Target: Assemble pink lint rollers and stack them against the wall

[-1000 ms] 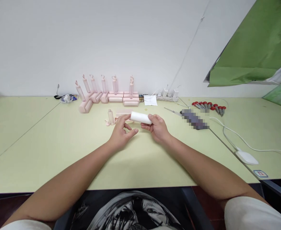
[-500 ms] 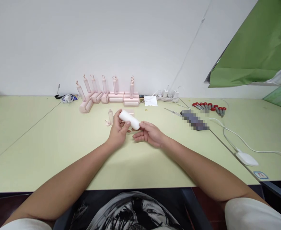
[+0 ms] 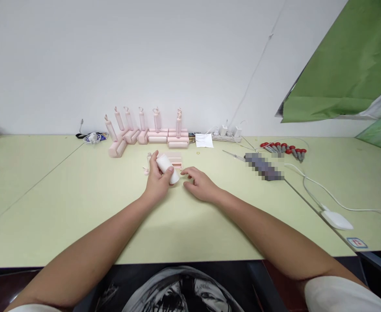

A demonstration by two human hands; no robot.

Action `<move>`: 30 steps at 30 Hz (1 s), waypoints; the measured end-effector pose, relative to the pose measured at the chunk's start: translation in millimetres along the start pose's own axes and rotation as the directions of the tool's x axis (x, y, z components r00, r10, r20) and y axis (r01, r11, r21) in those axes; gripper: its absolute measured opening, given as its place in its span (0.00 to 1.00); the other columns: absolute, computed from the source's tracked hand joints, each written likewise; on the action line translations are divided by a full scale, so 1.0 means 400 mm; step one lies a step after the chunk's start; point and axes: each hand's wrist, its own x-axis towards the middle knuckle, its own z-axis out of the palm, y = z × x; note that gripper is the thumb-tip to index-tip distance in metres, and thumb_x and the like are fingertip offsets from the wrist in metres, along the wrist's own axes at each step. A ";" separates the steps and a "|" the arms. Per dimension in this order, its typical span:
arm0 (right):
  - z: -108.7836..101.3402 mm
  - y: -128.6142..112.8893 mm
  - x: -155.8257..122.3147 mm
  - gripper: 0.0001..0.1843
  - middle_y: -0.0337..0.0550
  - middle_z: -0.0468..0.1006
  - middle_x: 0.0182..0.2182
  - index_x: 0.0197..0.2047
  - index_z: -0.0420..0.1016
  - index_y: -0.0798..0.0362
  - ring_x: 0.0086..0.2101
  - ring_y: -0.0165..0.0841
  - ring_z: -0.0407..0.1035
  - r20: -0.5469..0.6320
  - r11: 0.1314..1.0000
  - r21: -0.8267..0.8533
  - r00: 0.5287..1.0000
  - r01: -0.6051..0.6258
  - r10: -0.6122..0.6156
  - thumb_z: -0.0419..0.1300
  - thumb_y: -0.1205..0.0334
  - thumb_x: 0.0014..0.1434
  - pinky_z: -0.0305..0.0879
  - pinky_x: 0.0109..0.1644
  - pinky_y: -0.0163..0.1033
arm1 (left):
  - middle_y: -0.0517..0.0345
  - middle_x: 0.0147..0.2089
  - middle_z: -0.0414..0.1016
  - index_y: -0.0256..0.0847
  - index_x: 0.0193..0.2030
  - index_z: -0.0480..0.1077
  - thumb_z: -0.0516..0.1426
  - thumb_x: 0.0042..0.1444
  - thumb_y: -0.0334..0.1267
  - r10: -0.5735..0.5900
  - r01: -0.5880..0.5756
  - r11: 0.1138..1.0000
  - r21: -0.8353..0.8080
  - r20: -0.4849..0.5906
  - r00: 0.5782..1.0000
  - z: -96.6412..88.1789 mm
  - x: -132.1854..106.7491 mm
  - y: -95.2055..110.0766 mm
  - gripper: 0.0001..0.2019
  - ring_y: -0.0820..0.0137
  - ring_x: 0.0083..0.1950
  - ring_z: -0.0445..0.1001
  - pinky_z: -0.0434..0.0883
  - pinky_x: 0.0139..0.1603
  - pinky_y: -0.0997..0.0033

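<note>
Head view. Risk: table (image 3: pixel 80 208) is smooth; white roll (image 3: pixel 167 167), tilted just above its middle, gripped only by curled left hand (image 3: pixel 156 184), may slip and run off. Count: one table; about six pink rollers (image 3: pixel 145 132) at the back; two hands, right hand (image 3: pixel 200 186) spread flat beside the roll; one white roll.

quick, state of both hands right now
left hand: closed, holding the white roll
right hand: open, holding nothing, low over the table just beside the white roll
</note>
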 end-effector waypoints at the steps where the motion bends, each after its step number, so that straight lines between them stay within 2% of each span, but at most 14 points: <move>1: -0.003 0.008 0.010 0.22 0.54 0.69 0.57 0.58 0.69 0.53 0.55 0.43 0.65 -0.005 0.995 -0.088 0.999 0.039 -0.040 0.57 0.64 0.59 0.62 0.59 0.51 | 0.43 0.61 0.62 0.51 0.73 0.37 0.59 0.58 0.46 -0.018 0.018 1.000 0.020 0.004 1.000 0.001 0.000 -0.003 0.43 0.60 0.48 0.71 0.76 0.33 0.68; 4: -0.007 0.027 0.036 0.31 0.59 0.56 0.67 0.68 0.59 0.52 0.64 0.50 0.51 0.070 0.967 -0.254 0.998 0.025 -0.008 0.56 0.56 0.64 0.51 0.65 0.57 | 0.43 0.61 0.63 0.50 0.73 0.39 0.58 0.59 0.44 -0.061 0.059 0.995 0.086 0.023 0.998 0.003 -0.003 -0.007 0.41 0.61 0.49 0.72 0.76 0.35 0.67; 6: -0.004 0.032 0.047 0.33 0.58 0.54 0.68 0.70 0.55 0.50 0.65 0.53 0.49 0.104 0.947 -0.322 0.994 0.004 0.031 0.55 0.52 0.65 0.49 0.65 0.58 | 0.43 0.60 0.64 0.49 0.73 0.40 0.58 0.59 0.43 -0.078 0.072 0.989 0.129 0.042 0.996 0.004 -0.005 -0.006 0.40 0.62 0.48 0.72 0.76 0.35 0.68; 8: 0.001 0.033 0.052 0.32 0.57 0.58 0.66 0.69 0.58 0.51 0.63 0.51 0.53 0.086 0.936 -0.351 0.996 -0.002 0.034 0.56 0.52 0.64 0.51 0.64 0.56 | 0.43 0.59 0.65 0.48 0.73 0.41 0.58 0.59 0.42 -0.092 0.082 0.984 0.159 0.057 0.994 0.003 -0.006 -0.002 0.40 0.62 0.47 0.72 0.75 0.33 0.70; 10: 0.003 0.033 0.052 0.26 0.56 0.67 0.59 0.62 0.65 0.54 0.57 0.47 0.60 0.020 0.936 -0.351 0.999 -0.021 0.030 0.57 0.54 0.63 0.57 0.60 0.52 | 0.44 0.57 0.66 0.48 0.73 0.41 0.58 0.59 0.43 -0.100 0.087 0.979 0.185 0.062 0.993 0.002 -0.007 0.002 0.40 0.63 0.45 0.72 0.74 0.31 0.70; 12: 0.001 0.033 0.049 0.16 0.53 0.72 0.49 0.50 0.72 0.55 0.49 0.43 0.65 -0.078 0.935 -0.346 0.996 -0.072 0.048 0.57 0.56 0.62 0.62 0.55 0.47 | 0.44 0.56 0.67 0.48 0.73 0.41 0.58 0.59 0.44 -0.112 0.096 0.975 0.200 0.069 0.991 0.001 -0.006 0.004 0.40 0.63 0.44 0.72 0.75 0.31 0.69; 14: -0.005 0.035 0.045 0.09 0.51 0.71 0.43 0.38 0.72 0.54 0.44 0.41 0.65 -0.179 0.929 -0.343 0.981 -0.136 0.078 0.56 0.57 0.62 0.63 0.51 0.46 | 0.45 0.55 0.68 0.48 0.73 0.40 0.58 0.59 0.45 -0.117 0.096 0.972 0.215 0.087 0.989 -0.001 -0.004 -0.001 0.40 0.64 0.43 0.72 0.75 0.32 0.68; 16: -0.011 0.038 0.041 0.10 0.51 0.71 0.42 0.33 0.71 0.53 0.44 0.41 0.65 -0.242 0.930 -0.329 0.967 -0.164 0.085 0.56 0.58 0.62 0.63 0.51 0.46 | 0.45 0.55 0.69 0.47 0.73 0.41 0.58 0.59 0.46 -0.088 0.061 0.973 0.223 0.111 0.990 -0.004 -0.001 -0.011 0.40 0.64 0.44 0.73 0.75 0.36 0.67; 17: -0.014 0.040 0.039 0.09 0.52 0.71 0.44 0.33 0.71 0.53 0.45 0.42 0.64 -0.253 0.935 -0.319 0.965 -0.157 0.076 0.56 0.58 0.62 0.62 0.52 0.47 | 0.45 0.55 0.69 0.46 0.73 0.42 0.58 0.59 0.46 -0.065 0.036 0.974 0.223 0.123 0.990 -0.006 0.001 -0.017 0.40 0.64 0.45 0.73 0.75 0.38 0.67; 19: -0.018 0.042 0.037 0.08 0.54 0.71 0.50 0.40 0.72 0.54 0.50 0.44 0.63 -0.231 0.947 -0.301 0.972 -0.112 0.041 0.56 0.59 0.62 0.60 0.54 0.48 | 0.46 0.56 0.69 0.46 0.73 0.42 0.58 0.59 0.47 -0.025 -0.007 0.977 0.211 0.146 0.989 -0.010 0.006 -0.030 0.40 0.64 0.47 0.73 0.75 0.40 0.66; 22: -0.019 0.042 0.038 0.16 0.54 0.71 0.54 0.52 0.69 0.55 0.52 0.45 0.63 -0.151 0.957 -0.279 0.988 -0.084 0.043 0.55 0.60 0.62 0.59 0.55 0.49 | 0.47 0.55 0.68 0.47 0.73 0.42 0.59 0.58 0.48 -0.010 -0.023 0.981 0.193 0.166 0.986 -0.014 0.009 -0.041 0.41 0.64 0.46 0.73 0.75 0.40 0.65; 27: -0.021 0.031 0.037 0.23 0.52 0.77 0.48 0.57 0.68 0.55 0.46 0.44 0.67 -0.124 0.950 -0.251 0.980 -0.185 0.158 0.55 0.52 0.63 0.60 0.49 0.46 | 0.47 0.54 0.69 0.47 0.71 0.44 0.59 0.57 0.49 -0.029 -0.011 0.982 0.191 0.209 0.978 -0.014 0.006 -0.036 0.40 0.64 0.45 0.73 0.75 0.38 0.66; 30: -0.026 0.022 0.032 0.20 0.50 0.80 0.41 0.55 0.71 0.55 0.42 0.41 0.69 -0.081 0.948 -0.250 0.980 -0.196 0.181 0.53 0.54 0.65 0.59 0.43 0.41 | 0.48 0.53 0.69 0.46 0.71 0.46 0.59 0.57 0.49 -0.011 -0.032 0.980 0.196 0.216 0.976 -0.014 0.004 -0.032 0.39 0.64 0.46 0.73 0.75 0.40 0.64</move>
